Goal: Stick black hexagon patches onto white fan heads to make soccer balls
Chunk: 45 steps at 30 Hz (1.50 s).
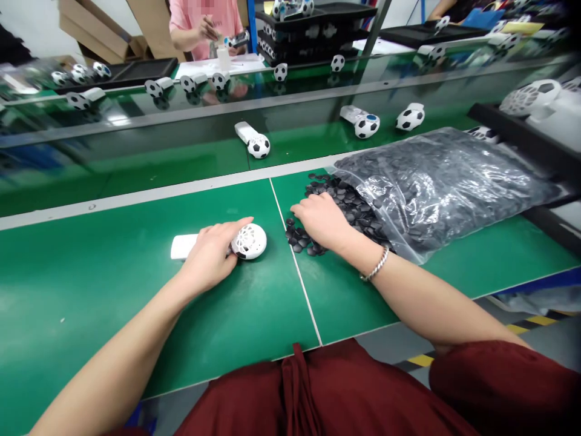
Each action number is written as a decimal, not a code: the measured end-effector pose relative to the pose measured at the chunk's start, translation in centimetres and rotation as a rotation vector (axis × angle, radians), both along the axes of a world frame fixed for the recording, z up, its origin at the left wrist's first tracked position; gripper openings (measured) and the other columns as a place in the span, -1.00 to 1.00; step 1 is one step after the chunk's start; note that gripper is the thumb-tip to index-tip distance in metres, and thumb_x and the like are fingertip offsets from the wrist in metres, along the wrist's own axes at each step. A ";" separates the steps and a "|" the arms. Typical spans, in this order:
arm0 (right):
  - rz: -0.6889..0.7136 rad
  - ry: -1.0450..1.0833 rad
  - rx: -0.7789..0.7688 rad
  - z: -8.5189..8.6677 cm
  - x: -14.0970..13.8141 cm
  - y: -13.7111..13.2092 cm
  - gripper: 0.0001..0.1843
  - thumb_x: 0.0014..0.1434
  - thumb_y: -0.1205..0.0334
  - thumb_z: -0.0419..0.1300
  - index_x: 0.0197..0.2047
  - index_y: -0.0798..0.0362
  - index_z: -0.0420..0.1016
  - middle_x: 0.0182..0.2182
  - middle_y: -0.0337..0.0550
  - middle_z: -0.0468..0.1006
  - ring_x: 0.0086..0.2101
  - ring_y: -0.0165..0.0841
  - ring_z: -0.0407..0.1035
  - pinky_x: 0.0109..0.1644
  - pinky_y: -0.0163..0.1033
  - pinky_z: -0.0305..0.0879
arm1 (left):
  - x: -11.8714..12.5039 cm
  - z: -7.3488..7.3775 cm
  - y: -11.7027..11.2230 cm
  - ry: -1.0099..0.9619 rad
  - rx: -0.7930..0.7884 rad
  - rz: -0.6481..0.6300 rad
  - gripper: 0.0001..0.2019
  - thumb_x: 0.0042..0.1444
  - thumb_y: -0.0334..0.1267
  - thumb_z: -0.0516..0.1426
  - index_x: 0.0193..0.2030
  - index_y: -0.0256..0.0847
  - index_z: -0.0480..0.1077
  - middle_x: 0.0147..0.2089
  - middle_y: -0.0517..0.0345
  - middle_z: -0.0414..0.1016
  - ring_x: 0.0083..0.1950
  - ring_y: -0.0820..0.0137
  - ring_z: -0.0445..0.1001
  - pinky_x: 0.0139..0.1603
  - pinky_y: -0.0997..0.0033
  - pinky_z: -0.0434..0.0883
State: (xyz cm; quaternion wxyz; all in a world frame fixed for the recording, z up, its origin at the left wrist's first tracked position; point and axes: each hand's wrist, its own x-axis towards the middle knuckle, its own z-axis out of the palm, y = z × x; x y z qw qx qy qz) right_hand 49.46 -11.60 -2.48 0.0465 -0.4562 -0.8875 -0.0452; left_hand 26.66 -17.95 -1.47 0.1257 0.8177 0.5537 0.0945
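Observation:
My left hand [211, 251] is wrapped round a white handheld fan [250, 241] that lies on the green worktop [236, 321]. The fan's round slotted head points right, and its flat handle shows left of my fingers. At a heap of small black plastic pieces [347, 203], my right hand [323, 219] has its fingers bent down and pressed together. Whatever is between those fingertips is hidden. The heap spills from the mouth of a large clear plastic bag [436, 188] filled with the same pieces.
Beyond the worktop's pale rim runs a green belt carrying football-patterned fans [258, 145]. Black trays [526, 145] with white parts stand at the right, close to the bag. Across the belt, a person in a pink shirt [209, 27] handles a fan beside stacked black trays [313, 36].

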 end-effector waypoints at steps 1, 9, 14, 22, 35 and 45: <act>-0.008 0.096 -0.036 0.0 0.1 0.1 -0.81 0.18 0.40 0.03 -0.24 0.14 0.47 -0.36 -0.04 0.52 -0.27 -0.24 0.32 -0.21 -0.18 0.09 | 0.0 -0.1 0.0 -0.001 0.016 -0.008 -0.36 -0.09 -0.51 -0.06 0.21 -0.14 0.12 0.13 0.10 0.33 0.10 0.21 0.28 0.13 0.07 0.17; 0.441 0.712 -0.357 0.7 -1.4 -2.7 -0.88 0.16 0.34 0.12 -0.28 0.11 0.49 -0.33 -0.15 0.52 -0.27 -0.42 0.36 -0.17 -0.33 0.21 | 0.0 0.1 0.1 -0.054 -0.058 -0.049 -0.28 -0.07 -0.23 0.14 0.27 -0.10 -0.02 0.11 0.08 0.32 0.14 0.19 0.21 0.27 -0.09 -0.15; 0.496 0.650 -0.207 0.2 -2.5 -3.2 -0.87 0.17 0.29 0.11 -0.28 0.07 0.50 -0.34 -0.15 0.51 -0.28 -0.36 0.34 -0.19 -0.22 0.14 | 0.6 -0.2 0.0 -0.092 -0.030 0.021 -0.17 -0.12 0.20 0.14 0.26 -0.13 0.03 0.12 0.02 0.31 0.16 0.15 0.19 0.27 -0.11 -0.18; 0.326 0.928 -0.496 -0.1 -3.2 -3.4 -0.93 0.06 0.35 0.19 -0.45 0.10 0.41 -0.46 -0.22 0.43 -0.39 -0.44 0.28 -0.27 -0.31 0.22 | 0.8 -0.6 -0.3 -0.135 -0.009 0.065 -0.27 -0.04 0.16 0.11 0.23 -0.13 0.10 0.03 0.04 0.37 0.11 0.20 0.25 0.27 -0.07 -0.16; 0.068 1.192 -0.664 0.4 -1.2 -0.1 -0.79 -0.01 0.18 0.22 -0.44 0.11 0.29 -0.52 -0.30 0.34 -0.50 -0.52 0.20 -0.40 -0.36 0.19 | 0.2 0.4 0.1 -0.230 -0.089 -0.080 -0.40 -0.07 0.04 0.18 0.12 -0.12 0.25 -0.02 0.08 0.40 0.06 0.21 0.28 0.29 -0.05 -0.16; 0.181 0.265 -0.257 -0.1 1.2 1.0 -0.87 0.12 0.32 0.15 -0.28 0.08 0.53 -0.28 -0.13 0.51 -0.24 -0.34 0.31 -0.14 -0.26 0.18 | -0.9 0.9 0.4 -0.154 -0.173 -0.205 -0.38 -0.03 0.08 0.14 0.17 -0.05 0.18 0.17 0.07 0.27 0.23 0.13 0.14 0.29 -0.12 -0.29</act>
